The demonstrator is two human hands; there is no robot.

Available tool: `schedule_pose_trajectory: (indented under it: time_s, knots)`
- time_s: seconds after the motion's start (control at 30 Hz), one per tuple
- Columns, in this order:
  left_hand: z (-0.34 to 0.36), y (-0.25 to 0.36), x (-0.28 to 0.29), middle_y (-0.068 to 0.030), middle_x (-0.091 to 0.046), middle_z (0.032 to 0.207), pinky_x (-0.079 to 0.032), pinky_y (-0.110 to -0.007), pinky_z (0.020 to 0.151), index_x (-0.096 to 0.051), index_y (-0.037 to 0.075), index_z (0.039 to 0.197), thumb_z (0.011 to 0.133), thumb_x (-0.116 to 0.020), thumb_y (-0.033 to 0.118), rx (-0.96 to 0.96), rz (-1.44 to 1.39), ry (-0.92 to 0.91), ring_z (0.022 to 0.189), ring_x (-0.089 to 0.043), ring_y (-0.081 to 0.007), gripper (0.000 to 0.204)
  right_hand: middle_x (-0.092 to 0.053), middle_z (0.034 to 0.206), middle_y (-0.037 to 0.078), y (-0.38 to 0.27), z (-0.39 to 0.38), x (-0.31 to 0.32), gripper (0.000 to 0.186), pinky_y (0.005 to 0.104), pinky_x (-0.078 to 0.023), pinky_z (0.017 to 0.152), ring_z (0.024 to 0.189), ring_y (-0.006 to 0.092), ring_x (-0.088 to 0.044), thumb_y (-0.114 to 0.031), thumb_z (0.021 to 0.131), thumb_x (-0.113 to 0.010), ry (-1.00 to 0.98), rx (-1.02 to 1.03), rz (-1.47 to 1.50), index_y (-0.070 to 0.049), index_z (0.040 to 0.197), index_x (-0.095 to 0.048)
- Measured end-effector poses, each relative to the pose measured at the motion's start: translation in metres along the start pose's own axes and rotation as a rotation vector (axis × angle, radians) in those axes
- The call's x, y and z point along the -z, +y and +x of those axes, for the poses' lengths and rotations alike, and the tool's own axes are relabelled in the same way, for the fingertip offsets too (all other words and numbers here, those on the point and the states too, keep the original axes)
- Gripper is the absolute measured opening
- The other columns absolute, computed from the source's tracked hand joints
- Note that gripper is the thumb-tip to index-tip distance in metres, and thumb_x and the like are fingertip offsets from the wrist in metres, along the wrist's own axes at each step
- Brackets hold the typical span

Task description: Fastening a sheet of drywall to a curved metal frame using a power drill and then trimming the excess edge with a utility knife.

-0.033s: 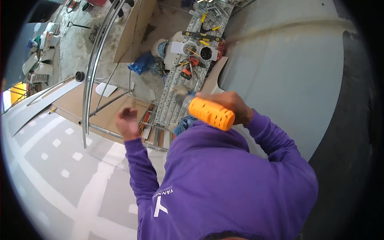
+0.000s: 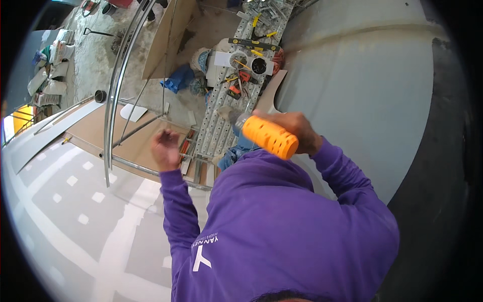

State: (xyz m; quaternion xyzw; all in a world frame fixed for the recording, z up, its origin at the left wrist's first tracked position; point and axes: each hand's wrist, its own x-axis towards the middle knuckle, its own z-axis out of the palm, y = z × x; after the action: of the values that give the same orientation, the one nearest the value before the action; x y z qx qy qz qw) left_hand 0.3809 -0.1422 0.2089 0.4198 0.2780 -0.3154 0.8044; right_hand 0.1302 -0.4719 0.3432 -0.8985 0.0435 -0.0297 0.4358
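Note:
My right hand [image 2: 299, 128] grips an orange slotted tool [image 2: 269, 136] with a grey front end, held in front of my purple-sleeved torso. My left hand [image 2: 166, 148] is raised to the left of it, fingers loosely curled and apart, with nothing visible in them. Below, a perforated metal plank [image 2: 216, 126] carries a level [image 2: 254, 45], orange-and-black tools [image 2: 234, 90], a dark-filled bucket [image 2: 259, 66] and metal offcuts. Steel scaffold rails [image 2: 136, 166] run under my left hand.
A grey panel [image 2: 357, 85] curves along the right; taped plasterboard [image 2: 80, 211] lies lower left. A brown board [image 2: 146, 136] sits within the scaffold beside vertical metal tracks [image 2: 115, 85]. Sacks [image 2: 55, 85], a shovel [image 2: 98, 31] and part of another person [image 2: 151, 15] are upper left.
My left hand has moved slightly up and to the right. The orange tool in my right hand has shifted a little up and to the right.

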Motion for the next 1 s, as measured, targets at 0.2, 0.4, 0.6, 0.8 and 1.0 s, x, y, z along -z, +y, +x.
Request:
schedule_pose_trajectory:
  time_s: [0.2, 0.4, 0.6, 0.8, 1.0]
  knots:
    - [0.042, -0.084, -0.118, -0.0066, -0.061, 0.093, -0.052, -0.044, 0.088, -0.062, 0.009, 0.098, 0.098, -0.058, 0.016, 0.223, 0.092, -0.429, 0.087, -0.061, -0.0226, 0.008, -0.072, 0.127, 0.014, 0.050, -0.038, 0.031, 0.065, 0.0314, -0.058, 0.094, 0.108, 0.0239, -0.074, -0.010, 0.087, -0.077, 0.280, -0.312, 0.036, -0.005, 0.148, -0.053]
    - [0.075, -0.119, -0.222, -0.0104, -0.066, 0.107, -0.048, -0.048, 0.101, -0.062, 0.007, 0.107, 0.099, -0.056, 0.019, 0.254, 0.116, -0.658, 0.103, -0.063, -0.0298, 0.016, -0.070, 0.131, 0.015, 0.052, -0.062, 0.037, 0.066, 0.0333, -0.053, 0.102, 0.116, 0.0215, -0.070, -0.007, 0.089, -0.077, 0.398, -0.439, 0.135, 0.001, 0.149, -0.050]
    - [0.141, -0.191, -0.199, -0.0224, -0.063, 0.138, -0.044, -0.049, 0.109, -0.056, -0.002, 0.142, 0.092, -0.067, 0.044, 0.173, 0.696, -0.195, 0.128, -0.058, -0.0383, 0.069, -0.070, 0.130, 0.014, 0.048, -0.079, 0.033, 0.063, 0.0333, -0.053, 0.102, 0.115, 0.0205, -0.070, -0.008, 0.090, -0.076, 0.407, -0.509, 0.155, 0.002, 0.147, -0.051]
    - [0.184, -0.099, 0.131, -0.0287, -0.067, 0.127, -0.049, -0.044, 0.103, -0.066, -0.005, 0.128, 0.090, -0.068, 0.045, -0.264, 1.884, -0.283, 0.121, -0.063, -0.0407, 0.063, -0.071, 0.131, 0.012, 0.053, -0.044, 0.014, 0.069, 0.0320, -0.053, 0.101, 0.115, 0.0200, -0.070, -0.004, 0.086, -0.078, 0.298, -0.381, 0.301, -0.002, 0.149, -0.050]
    - [0.065, -0.074, 0.283, -0.0158, -0.069, 0.103, -0.054, -0.045, 0.082, -0.069, 0.003, 0.119, 0.100, -0.057, 0.041, 0.267, 1.548, 0.085, 0.094, -0.068, -0.0256, 0.044, -0.072, 0.125, 0.009, 0.098, -0.039, 0.003, 0.063, 0.0352, -0.058, 0.086, 0.104, 0.0281, -0.073, -0.033, 0.090, -0.075, 0.023, -0.371, -0.043, -0.015, 0.147, -0.054]
